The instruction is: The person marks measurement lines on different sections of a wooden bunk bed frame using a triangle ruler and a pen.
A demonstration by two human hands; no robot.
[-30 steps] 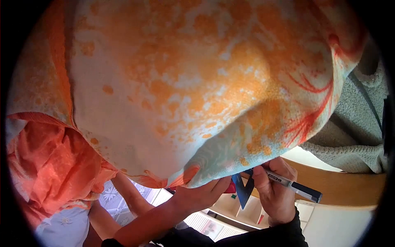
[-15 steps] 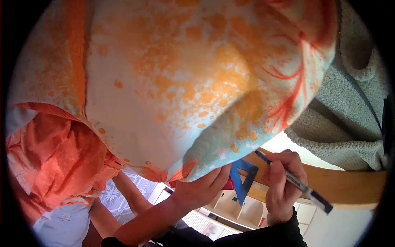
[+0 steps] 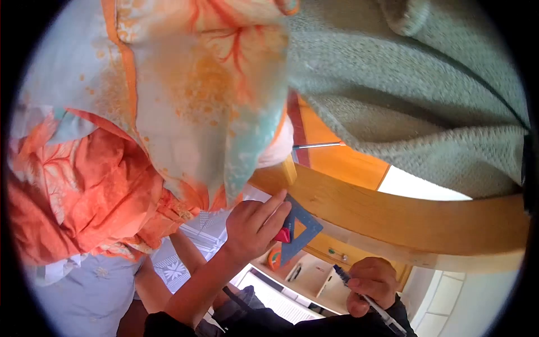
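Note:
My left hand (image 3: pixel 255 227) grips a blue triangular set square (image 3: pixel 303 224) by its edge, against the side of a curved wooden edge (image 3: pixel 393 216). Under my fingers a pink-red object (image 3: pixel 283 235) shows in part; its kind is hidden. Lower right, my right hand (image 3: pixel 370 285) is closed around a slim pen (image 3: pixel 377 308) with a dark end pointing up and left. The pen is apart from the set square and the wood.
Loose orange-and-white patterned cloth (image 3: pixel 196 95) hangs over the upper left, and bare limbs (image 3: pixel 185 250) of a person show beneath. Grey-green knitted fabric (image 3: pixel 404 95) fills the upper right. A thin stick (image 3: pixel 319 145) lies by the wood. Below is a compartmented tray (image 3: pixel 309 272).
The patterned cloth has shifted up and left, uncovering my left hand, more of the set square and the wood. My right hand has moved down, with the pen farther from the wooden edge.

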